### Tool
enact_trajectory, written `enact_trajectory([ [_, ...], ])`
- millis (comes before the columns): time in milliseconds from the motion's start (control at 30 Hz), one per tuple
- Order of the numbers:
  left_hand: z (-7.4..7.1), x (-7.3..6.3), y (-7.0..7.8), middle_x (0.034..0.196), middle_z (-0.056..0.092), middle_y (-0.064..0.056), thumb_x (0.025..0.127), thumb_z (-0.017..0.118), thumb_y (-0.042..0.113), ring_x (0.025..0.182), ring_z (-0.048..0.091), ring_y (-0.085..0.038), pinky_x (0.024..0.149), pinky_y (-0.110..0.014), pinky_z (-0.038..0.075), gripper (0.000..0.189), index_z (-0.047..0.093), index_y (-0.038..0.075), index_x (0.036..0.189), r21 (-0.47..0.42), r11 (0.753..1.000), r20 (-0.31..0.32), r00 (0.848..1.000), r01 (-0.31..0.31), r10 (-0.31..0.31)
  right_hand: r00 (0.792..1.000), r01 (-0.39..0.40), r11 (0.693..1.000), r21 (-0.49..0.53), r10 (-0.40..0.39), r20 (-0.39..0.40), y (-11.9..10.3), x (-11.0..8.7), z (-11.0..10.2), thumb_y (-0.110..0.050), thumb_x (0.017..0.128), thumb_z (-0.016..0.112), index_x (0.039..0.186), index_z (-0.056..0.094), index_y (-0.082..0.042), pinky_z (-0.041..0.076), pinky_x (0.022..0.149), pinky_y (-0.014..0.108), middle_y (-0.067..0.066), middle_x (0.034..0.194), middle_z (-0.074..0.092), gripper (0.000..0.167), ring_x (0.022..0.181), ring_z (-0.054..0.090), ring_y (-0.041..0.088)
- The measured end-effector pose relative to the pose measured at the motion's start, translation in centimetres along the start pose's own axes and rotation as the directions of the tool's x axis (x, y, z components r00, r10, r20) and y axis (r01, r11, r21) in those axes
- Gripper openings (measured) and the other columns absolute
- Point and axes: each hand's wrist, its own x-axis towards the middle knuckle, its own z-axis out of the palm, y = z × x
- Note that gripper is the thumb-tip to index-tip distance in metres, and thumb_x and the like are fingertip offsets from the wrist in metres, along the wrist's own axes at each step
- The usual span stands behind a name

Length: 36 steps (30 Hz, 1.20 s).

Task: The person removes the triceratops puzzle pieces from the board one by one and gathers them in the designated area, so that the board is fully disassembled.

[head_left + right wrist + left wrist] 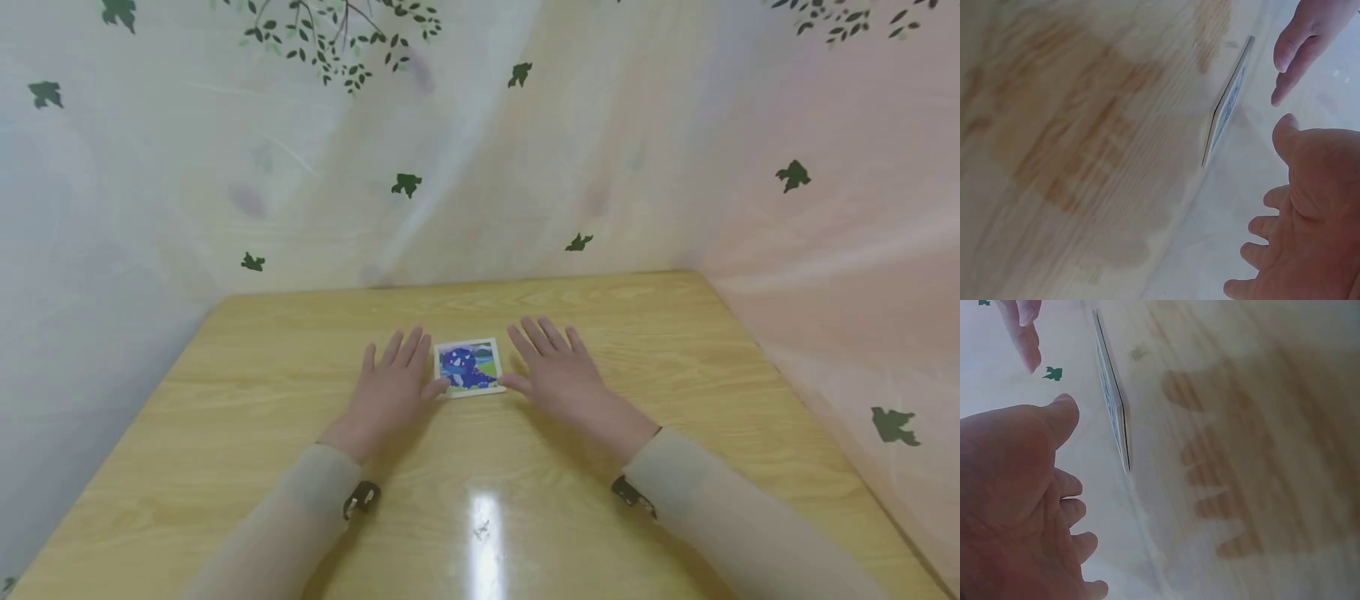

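A small picture panel [468, 367] with a white border and a blue-purple cartoon dinosaur lies flat on the wooden table [480, 442]. To its left, my left hand [392, 392] hovers palm down with fingers spread straight, its thumb overlapping the panel's near left corner in the head view. On the other side my right hand [558, 371] is held the same way, thumb tip at the panel's right edge. Both wrist views show the panel [1112, 400] as thin and edge-on, with the left palm [1007, 500] and right palm [1319, 206] raised above the tabletop and holding nothing.
A pale curtain [480, 167] printed with green leaves surrounds the table at the back and sides. Each wrist has a dark band with a small device [363, 498]. A bright light reflection [486, 542] shines on the near tabletop.
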Motion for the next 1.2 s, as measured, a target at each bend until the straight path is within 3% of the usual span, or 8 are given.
enact_trajectory([
  [533,0.6,-0.5,-0.4,0.183,0.015,-0.015,0.116,0.047,0.057,0.168,0.012,-0.044,0.132,-0.072,0.004,0.082,0.025,0.005,0.175,-0.16,0.987,0.042,0.999,0.019,-0.012,0.998,0.048,0.999,0.005,-0.048,0.043,-2.2,1.9,0.5,-0.064,0.114,0.043,0.179,0.016,-0.015,0.008,0.135,0.063,0.011,0.185,0.01,0.086,0.17,0.008,0.036],
  [900,0.9,0.2,-0.5,0.182,0.016,-0.017,0.114,0.047,0.061,0.167,0.012,-0.045,0.132,-0.071,0.006,0.086,0.025,0.003,0.174,-0.174,0.985,0.096,0.995,0.0,0.017,0.997,0.071,0.997,0.019,-0.071,0.031,-3.1,3.2,0.5,-0.064,0.114,0.044,0.178,0.016,-0.015,0.01,0.135,0.062,0.011,0.184,0.012,0.086,0.169,0.011,0.036],
  [1200,1.0,0.5,-0.7,0.182,0.016,-0.019,0.113,0.051,0.059,0.167,0.012,-0.045,0.132,-0.07,0.005,0.089,0.024,0.0,0.173,-0.207,0.978,0.126,0.991,-0.009,0.036,0.992,0.123,0.989,0.084,-0.123,-0.013,-3.4,4.5,0.9,-0.055,0.115,0.053,0.177,0.025,-0.014,0.018,0.135,0.06,0.015,0.181,0.025,0.08,0.167,0.023,0.038],
])
